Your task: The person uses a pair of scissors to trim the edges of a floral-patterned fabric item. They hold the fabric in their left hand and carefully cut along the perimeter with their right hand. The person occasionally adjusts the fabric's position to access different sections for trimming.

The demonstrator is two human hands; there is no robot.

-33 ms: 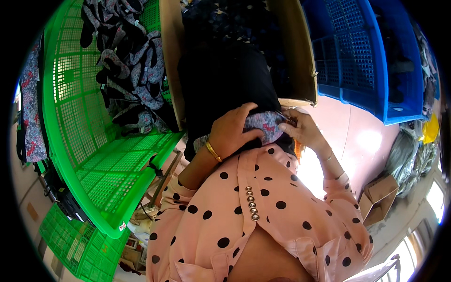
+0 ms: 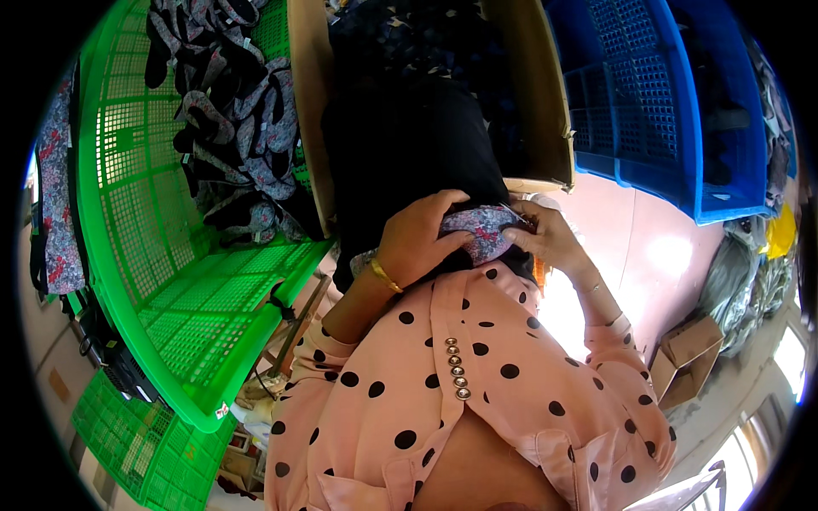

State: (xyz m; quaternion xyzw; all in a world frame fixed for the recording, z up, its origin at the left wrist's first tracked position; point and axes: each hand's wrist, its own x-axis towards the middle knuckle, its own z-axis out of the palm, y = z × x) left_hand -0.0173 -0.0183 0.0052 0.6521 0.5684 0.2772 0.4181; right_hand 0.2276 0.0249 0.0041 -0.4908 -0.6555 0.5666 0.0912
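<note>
Holding the same pose as a moment earlier, nothing shifting between the two views: both hands still meeting over the small floral fabric piece point(image 2: 486, 228) just above the picture's centre.

Hanging at nine o'clock, at the far left rim: a strip of floral cloth point(image 2: 53, 183). Tilting across the left half, from eleven down to seven o'clock: a large green plastic crate point(image 2: 170, 289), carrying a heap of dark and floral fabric pieces point(image 2: 234, 128) in its upper part. Lying below it at seven o'clock: a second green crate point(image 2: 128, 443).

Standing at twelve o'clock: an open cardboard box point(image 2: 545, 102), filled with dark fabric point(image 2: 409, 128) spilling down toward the hands.

Curling over the left end of the floral fabric piece: the left hand point(image 2: 422, 238), fingers bent closed around it, gold bangle point(image 2: 385, 276) sitting on the wrist. Pinching the right end, at about one o'clock from centre: the right hand point(image 2: 545, 238), fingertips drawn together on the cloth's edge, gripping it; something thin and pale showing at the fingertips, too small to tell. Filling the lower middle toward six o'clock: pink sleeves with black dots point(image 2: 511, 383).

Sitting at one to two o'clock: a blue plastic crate point(image 2: 665, 111). Resting at four o'clock on the floor: a small cardboard box point(image 2: 686, 358).
</note>
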